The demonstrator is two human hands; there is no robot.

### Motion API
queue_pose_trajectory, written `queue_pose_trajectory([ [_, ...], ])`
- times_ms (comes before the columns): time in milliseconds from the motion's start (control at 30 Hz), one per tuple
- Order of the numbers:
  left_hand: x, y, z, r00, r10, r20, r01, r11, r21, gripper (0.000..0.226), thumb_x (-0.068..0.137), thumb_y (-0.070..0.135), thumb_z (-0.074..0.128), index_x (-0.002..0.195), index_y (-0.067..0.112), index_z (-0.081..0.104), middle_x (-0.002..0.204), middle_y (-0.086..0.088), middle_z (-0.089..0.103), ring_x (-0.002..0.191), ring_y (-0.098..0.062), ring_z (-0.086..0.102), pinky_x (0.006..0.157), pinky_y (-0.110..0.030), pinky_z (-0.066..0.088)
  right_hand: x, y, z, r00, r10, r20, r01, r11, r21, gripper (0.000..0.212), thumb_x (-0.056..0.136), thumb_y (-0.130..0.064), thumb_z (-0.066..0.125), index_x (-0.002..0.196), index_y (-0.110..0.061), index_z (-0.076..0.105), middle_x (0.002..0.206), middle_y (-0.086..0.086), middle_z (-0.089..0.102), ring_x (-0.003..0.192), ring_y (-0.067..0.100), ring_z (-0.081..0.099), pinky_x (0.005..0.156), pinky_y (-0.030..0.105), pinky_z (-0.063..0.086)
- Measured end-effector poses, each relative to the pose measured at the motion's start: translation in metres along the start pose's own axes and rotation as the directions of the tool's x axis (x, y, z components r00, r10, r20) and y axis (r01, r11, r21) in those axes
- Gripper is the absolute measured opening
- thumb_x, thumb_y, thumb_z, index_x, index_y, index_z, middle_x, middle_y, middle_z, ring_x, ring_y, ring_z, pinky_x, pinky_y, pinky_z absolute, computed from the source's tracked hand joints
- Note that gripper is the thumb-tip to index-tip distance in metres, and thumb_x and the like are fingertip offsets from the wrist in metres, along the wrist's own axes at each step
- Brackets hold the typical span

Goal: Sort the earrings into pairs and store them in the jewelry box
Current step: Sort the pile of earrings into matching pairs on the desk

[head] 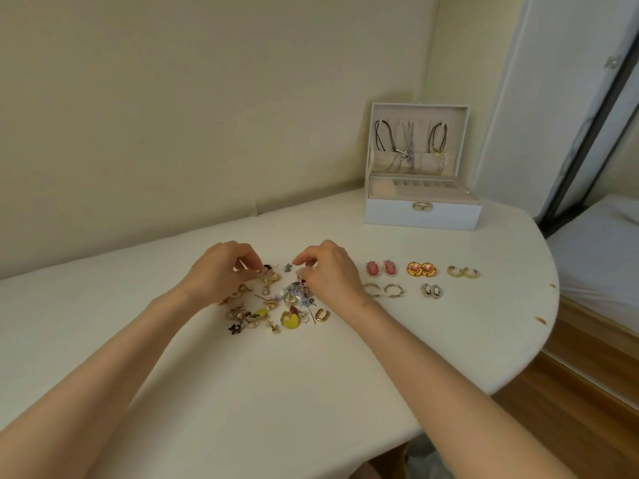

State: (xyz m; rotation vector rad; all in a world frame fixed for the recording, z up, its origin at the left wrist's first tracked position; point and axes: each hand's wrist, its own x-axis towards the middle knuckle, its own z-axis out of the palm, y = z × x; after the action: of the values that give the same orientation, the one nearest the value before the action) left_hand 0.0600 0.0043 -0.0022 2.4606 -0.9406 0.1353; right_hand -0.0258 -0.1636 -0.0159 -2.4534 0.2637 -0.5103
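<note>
Table (311,392): white, rounded right end. Jewelry box (422,212) sat at the far right, well apart from both hands, long axis left-right, lid up, tray compartments facing the person. Nothing that reads as an earring showed in the tray, though it was too small to be sure.

Sorted pairs (422,269) lay in two rows between pile and box, just right of the right hand. Five pairs, each side by side.

Unsorted pile (273,305) lay between and just near of the fingertips, so the next pick looked like a short reach. The move to the box would go far-right, and the right hand was the nearer one.

Left hand (218,271): fingers curled, thumb and forefinger tips close together at the pile's far-left edge, right by a gold piece. Couldn't tell if it had a grip.

Right hand (328,271): fingers curled, tips over the pile's far-right edge. Contents not resolvable.

Small grey earring (287,267) lay loose between the two sets of fingertips, touched by neither.
</note>
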Motion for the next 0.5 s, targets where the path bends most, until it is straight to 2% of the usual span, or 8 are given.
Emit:
queue_pose_trajectory([
  [67,0.000,-0.004,0.001,1.000,-0.023,0.008,0.023,1.000,-0.001,0.009,0.085,0.010,0.062,0.089,0.017,0.066,0.095,0.000,0.064,0.088,-0.017,0.058,0.075,-0.026,0.044,0.003,0.002,0.007,0.999,-0.002,0.032,0.003,0.999,-0.044,0.020,0.092,-0.018,0.055,0.109,-0.020,0.067,0.116,0.005,0.054,0.114,0.019,0.043,0.086,0.029,0.042],
  [133,0.001,-0.006,0.001,0.999,-0.046,0.020,0.046,0.999,-0.006,0.006,0.085,0.013,0.063,0.090,0.017,0.066,0.096,0.000,0.064,0.089,-0.018,0.058,0.077,-0.027,0.044,0.001,0.007,0.011,0.999,-0.009,0.052,0.011,0.999,-0.036,0.021,0.093,-0.018,0.055,0.109,-0.019,0.068,0.115,0.005,0.056,0.114,0.019,0.044,0.086,0.025,0.040],
  [267,0.001,-0.008,-0.006,0.981,-0.142,0.134,0.151,0.987,-0.059,0.015,0.083,0.027,0.067,0.091,0.015,0.066,0.092,0.001,0.064,0.086,-0.015,0.056,0.075,-0.026,0.044,-0.003,0.014,0.007,1.000,-0.005,0.002,0.004,0.996,0.084,0.018,0.091,-0.017,0.058,0.101,-0.020,0.072,0.102,0.001,0.062,0.095,0.013,0.055,0.080,0.019,0.040],
  [333,0.000,-0.011,-0.010,0.961,-0.167,0.220,0.180,0.983,-0.043,0.017,0.081,0.030,0.069,0.090,0.017,0.064,0.088,0.004,0.063,0.083,-0.013,0.055,0.073,-0.023,0.043,-0.004,0.014,0.002,1.000,0.015,0.023,-0.018,0.992,0.123,0.015,0.088,-0.018,0.063,0.099,-0.019,0.073,0.099,-0.001,0.063,0.086,0.009,0.057,0.076,0.019,0.043],
  [400,-0.002,-0.014,-0.011,0.952,-0.158,0.262,0.164,0.986,-0.004,0.012,0.080,0.026,0.071,0.086,0.021,0.062,0.085,0.006,0.060,0.081,-0.012,0.053,0.070,-0.020,0.042,-0.004,0.013,-0.002,0.997,0.028,0.075,-0.036,0.993,0.110,0.018,0.084,-0.023,0.068,0.101,-0.019,0.072,0.096,-0.006,0.059,0.086,0.008,0.057,0.076,0.019,0.047],
  [500,-0.002,-0.014,-0.009,0.959,-0.128,0.252,0.137,0.990,-0.021,0.012,0.080,0.021,0.071,0.078,0.025,0.059,0.079,0.007,0.058,0.074,-0.011,0.052,0.065,-0.019,0.041,-0.005,0.013,-0.002,0.993,0.020,0.119,-0.030,0.996,0.084,0.025,0.081,-0.024,0.072,0.105,-0.018,0.071,0.089,-0.013,0.050,0.085,0.004,0.051,0.065,0.005,0.036],
])
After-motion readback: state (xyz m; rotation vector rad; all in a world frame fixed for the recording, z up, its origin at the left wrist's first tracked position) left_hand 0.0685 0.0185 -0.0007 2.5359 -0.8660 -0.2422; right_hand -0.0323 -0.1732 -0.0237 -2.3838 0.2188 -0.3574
